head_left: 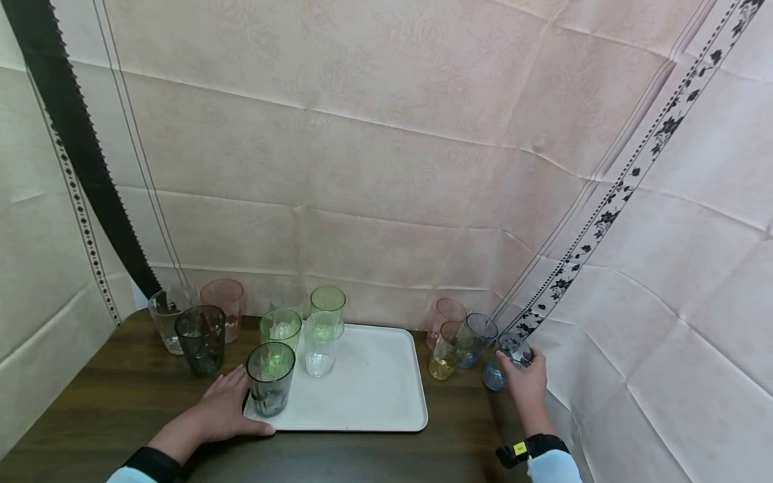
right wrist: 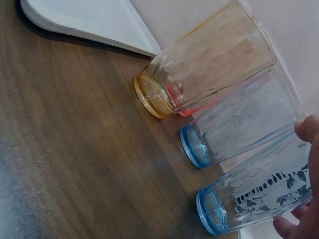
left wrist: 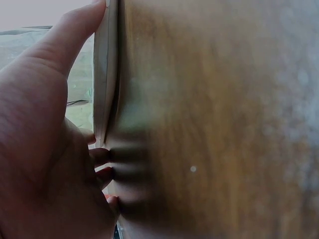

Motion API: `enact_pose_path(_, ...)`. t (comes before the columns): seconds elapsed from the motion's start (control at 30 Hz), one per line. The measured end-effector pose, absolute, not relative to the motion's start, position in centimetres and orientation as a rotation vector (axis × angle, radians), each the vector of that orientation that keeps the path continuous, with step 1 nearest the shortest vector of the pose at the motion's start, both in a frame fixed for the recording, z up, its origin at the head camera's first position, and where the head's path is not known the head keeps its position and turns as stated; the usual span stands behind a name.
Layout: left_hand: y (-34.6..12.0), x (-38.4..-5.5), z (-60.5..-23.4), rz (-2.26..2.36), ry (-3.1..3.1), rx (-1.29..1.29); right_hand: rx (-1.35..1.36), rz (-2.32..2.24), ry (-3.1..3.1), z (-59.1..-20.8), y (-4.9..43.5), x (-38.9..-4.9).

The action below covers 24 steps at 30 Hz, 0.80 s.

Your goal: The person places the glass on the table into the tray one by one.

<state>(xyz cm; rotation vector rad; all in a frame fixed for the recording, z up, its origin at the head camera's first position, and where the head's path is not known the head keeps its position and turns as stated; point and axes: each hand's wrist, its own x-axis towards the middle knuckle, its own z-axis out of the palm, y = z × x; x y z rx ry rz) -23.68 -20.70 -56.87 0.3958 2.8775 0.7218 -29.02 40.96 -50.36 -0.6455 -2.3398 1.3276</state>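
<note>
My left hand (head_left: 226, 409) rests at the near left corner of the white tray (head_left: 374, 402). Its thumb lies by the front edge and its fingers reach along the left side. In the left wrist view, the thumb and fingertips touch the tray rim (left wrist: 105, 64). On the tray's left part stand a grey glass (head_left: 270, 389), green glasses (head_left: 280, 330) and a clear glass (head_left: 320, 352). At the right, my right hand (head_left: 527, 382) grips a blue-based glass (right wrist: 249, 199) near its upper part. That glass looks upright, its base at or close to the tabletop.
Beside the held glass stand another blue glass (right wrist: 239, 122), a yellow glass (right wrist: 209, 64) and a pink glass (head_left: 447, 312). Back left, a clear glass (head_left: 166, 329), a dark glass (head_left: 202, 349) and a pink glass (head_left: 226, 302) stand together. Cloth (head_left: 362, 168) hangs behind the table.
</note>
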Motion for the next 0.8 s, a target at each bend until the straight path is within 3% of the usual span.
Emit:
enact_pose_path(0.4,-20.8,-23.9,-57.0,0.725,2.865,0.4,-0.609,1.274,-2.42,-49.2,39.4,-25.9)
enact_pose_path(0.8,-20.8,-24.0,-57.3,0.72,2.857,0.385,-0.368,1.257,-2.445,-48.3,36.3,-22.0)
